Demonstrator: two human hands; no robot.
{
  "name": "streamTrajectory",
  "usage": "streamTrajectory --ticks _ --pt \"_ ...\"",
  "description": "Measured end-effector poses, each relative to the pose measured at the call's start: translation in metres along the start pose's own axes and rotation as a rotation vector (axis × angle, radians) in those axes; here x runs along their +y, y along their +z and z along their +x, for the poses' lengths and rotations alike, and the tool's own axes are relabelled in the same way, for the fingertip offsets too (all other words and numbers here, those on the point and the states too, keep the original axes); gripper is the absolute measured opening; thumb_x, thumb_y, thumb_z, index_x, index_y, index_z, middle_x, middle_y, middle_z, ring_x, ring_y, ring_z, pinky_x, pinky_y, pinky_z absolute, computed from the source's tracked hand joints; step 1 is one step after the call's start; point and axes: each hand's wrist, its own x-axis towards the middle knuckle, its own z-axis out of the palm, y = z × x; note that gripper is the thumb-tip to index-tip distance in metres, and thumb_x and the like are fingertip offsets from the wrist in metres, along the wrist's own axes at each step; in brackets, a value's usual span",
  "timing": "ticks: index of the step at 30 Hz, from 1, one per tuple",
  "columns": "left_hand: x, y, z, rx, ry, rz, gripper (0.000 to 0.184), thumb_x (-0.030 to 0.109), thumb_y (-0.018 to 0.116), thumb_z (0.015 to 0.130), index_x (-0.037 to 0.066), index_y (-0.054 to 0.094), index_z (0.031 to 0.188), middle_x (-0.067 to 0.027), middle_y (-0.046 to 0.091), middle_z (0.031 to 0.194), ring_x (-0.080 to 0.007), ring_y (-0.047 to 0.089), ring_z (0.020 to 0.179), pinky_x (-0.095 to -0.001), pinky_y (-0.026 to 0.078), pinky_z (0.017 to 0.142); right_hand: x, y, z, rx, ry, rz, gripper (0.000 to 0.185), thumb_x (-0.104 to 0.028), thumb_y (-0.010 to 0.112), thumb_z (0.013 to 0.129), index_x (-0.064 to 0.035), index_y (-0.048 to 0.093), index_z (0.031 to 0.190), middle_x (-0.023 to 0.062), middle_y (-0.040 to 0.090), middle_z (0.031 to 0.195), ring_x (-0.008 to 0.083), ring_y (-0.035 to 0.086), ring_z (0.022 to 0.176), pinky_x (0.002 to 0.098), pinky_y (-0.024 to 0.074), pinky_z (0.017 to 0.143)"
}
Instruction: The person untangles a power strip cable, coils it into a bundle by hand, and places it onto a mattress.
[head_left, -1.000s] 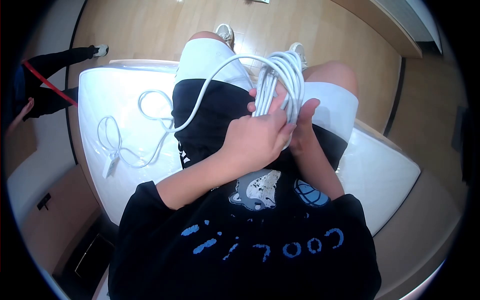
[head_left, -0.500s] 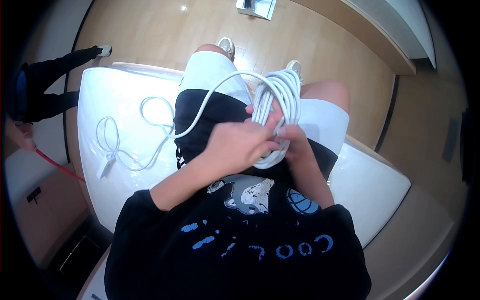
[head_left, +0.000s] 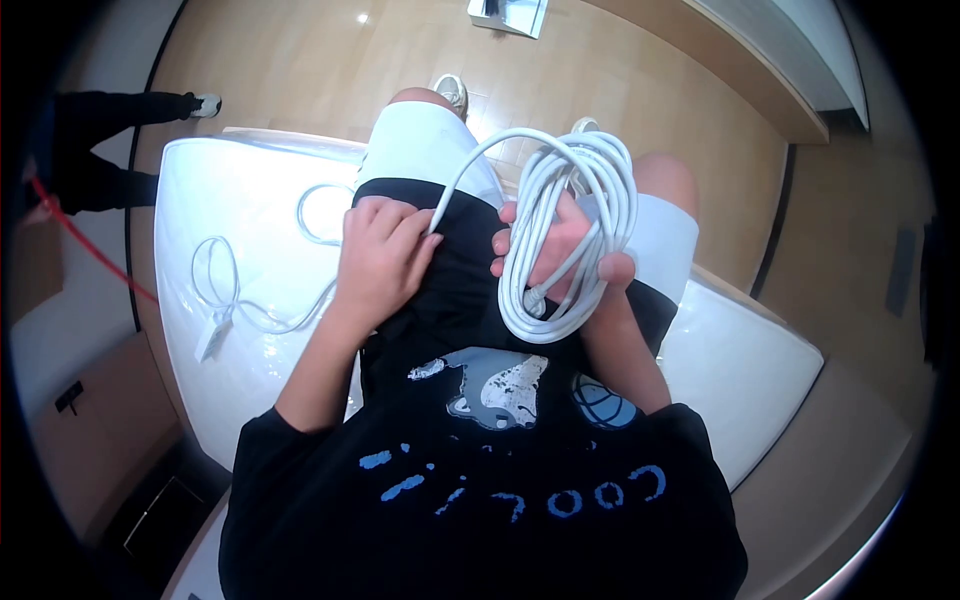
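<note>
A thick white cable hangs in a wound coil (head_left: 620,190) over my right hand (head_left: 560,245), whose palm faces up, fingers passing through the loops and thumb pressing on the outer strands. One short end or connector seems to show at the coil's lower part. From the coil's top the cable arches left to my left hand (head_left: 383,255), which pinches it between thumb and fingers above my lap. Beyond that hand the loose cable (head_left: 238,270) lies in loops on a white plastic-wrapped surface, ending at a white rectangular block (head_left: 213,337).
I sit on the white, mattress-like surface (head_left: 740,380). At the left another person (head_left: 110,190) in dark trousers stands near a red cord (head_left: 95,248). A white object (head_left: 510,15) lies on the wooden floor ahead; a ledge (head_left: 740,60) runs along the right.
My left hand has moved left from the coil, drawing out a stretch of cable. The coil now looks wider in my right hand. The other person's red cord is raised higher.
</note>
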Motion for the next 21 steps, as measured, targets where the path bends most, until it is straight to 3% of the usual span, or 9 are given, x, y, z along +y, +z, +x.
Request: streamTrajectory --ticks 3,6,7,10,13,15,17,20,21 --pt "0.014 0.006 0.005 0.081 -0.187 -0.264 0.019 0.003 0.07 0.087 -0.002 0.068 0.105 -0.0139 0.063 0.095 -0.0329 0.063 0.083 -0.0406 0.049 0.072 0.002 0.002 0.003 0.021 -0.014 -0.157 0.115 -0.036 0.079 0.063 0.0076 0.022 0.153 0.0301 0.046 0.143 0.0382 0.056 0.128 0.0547 0.0559 0.1" --pt "0.04 -0.001 0.013 -0.037 -0.15 -0.299 0.033 0.003 0.065 0.091 -0.003 0.064 0.123 -0.0164 0.061 0.094 -0.0332 0.066 0.076 -0.0402 0.054 0.066 0.002 0.006 0.003 0.001 0.022 -0.138 0.125 -0.041 0.084 0.067 -0.0034 0.007 0.158 0.0317 0.033 0.153 0.0422 0.044 0.139 0.058 0.0471 0.109" --pt "0.046 0.002 0.012 -0.058 -0.117 -0.307 0.043 0.003 0.063 0.092 -0.004 0.058 0.134 -0.0168 0.061 0.095 -0.0339 0.066 0.077 -0.041 0.055 0.066 0.002 0.011 0.004 0.025 0.018 -0.137 0.126 -0.04 0.083 0.065 -0.0019 0.007 0.158 0.0311 0.036 0.151 0.0417 0.046 0.138 0.0565 0.0474 0.109" --pt "0.061 0.0 0.01 -0.192 -0.272 -0.488 0.047 -0.001 0.054 0.096 -0.006 0.052 0.143 -0.0214 0.064 0.108 -0.0332 0.068 0.09 -0.0376 0.054 0.074 0.001 0.023 0.008 0.073 0.01 -0.132 0.127 -0.038 0.079 0.061 0.0008 0.006 0.158 0.0295 0.041 0.148 0.0407 0.048 0.135 0.0529 0.048 0.109" --pt "0.066 0.019 0.004 0.001 -0.222 -0.62 0.049 0.003 0.051 0.1 -0.003 0.047 0.148 -0.0233 0.065 0.121 -0.035 0.071 0.095 -0.037 0.056 0.079 -0.001 0.02 0.005 0.079 0.014 -0.117 0.128 -0.038 0.079 0.061 0.0002 0.006 0.159 0.0286 0.04 0.148 0.0408 0.049 0.134 0.0509 0.0478 0.109" --pt "0.067 0.016 0.001 -0.171 -0.329 -0.555 0.051 0.005 0.05 0.102 -0.001 0.044 0.151 -0.0235 0.065 0.127 -0.0349 0.072 0.095 -0.036 0.056 0.08 -0.003 0.02 0.005 0.074 0.013 -0.094 0.128 -0.039 0.079 0.062 -0.0001 0.006 0.159 0.0285 0.041 0.147 0.0408 0.05 0.133 0.0505 0.048 0.109" --pt "0.067 0.013 0.001 -0.268 -0.377 -0.425 0.049 0.005 0.054 0.099 0.001 0.05 0.148 -0.019 0.069 0.115 -0.0322 0.072 0.082 -0.036 0.056 0.074 -0.002 0.014 0.003 0.102 0.006 -0.096 0.128 -0.038 0.079 0.061 -0.0008 0.005 0.159 0.0287 0.041 0.148 0.0413 0.049 0.134 0.0507 0.0474 0.11" --pt "0.066 0.013 0.0 -0.109 -0.184 -0.288 0.049 0.008 0.062 0.094 0.003 0.056 0.143 -0.0122 0.064 0.094 -0.0289 0.067 0.072 -0.038 0.054 0.061 -0.001 0.02 0.005 0.134 0.024 -0.072 0.128 -0.036 0.079 0.061 -0.0014 0.006 0.16 0.0286 0.042 0.148 0.0423 0.048 0.137 0.0507 0.0458 0.112" --pt "0.068 0.013 0.003 -0.049 -0.139 -0.282 0.043 0.006 0.064 0.09 0.002 0.063 0.133 -0.01 0.061 0.09 -0.0273 0.066 0.071 -0.0369 0.053 0.06 -0.001 0.023 0.006 0.143 0.034 -0.058 0.127 -0.036 0.079 0.061 -0.0015 0.007 0.16 0.0285 0.042 0.148 0.0427 0.047 0.138 0.0507 0.0451 0.113"
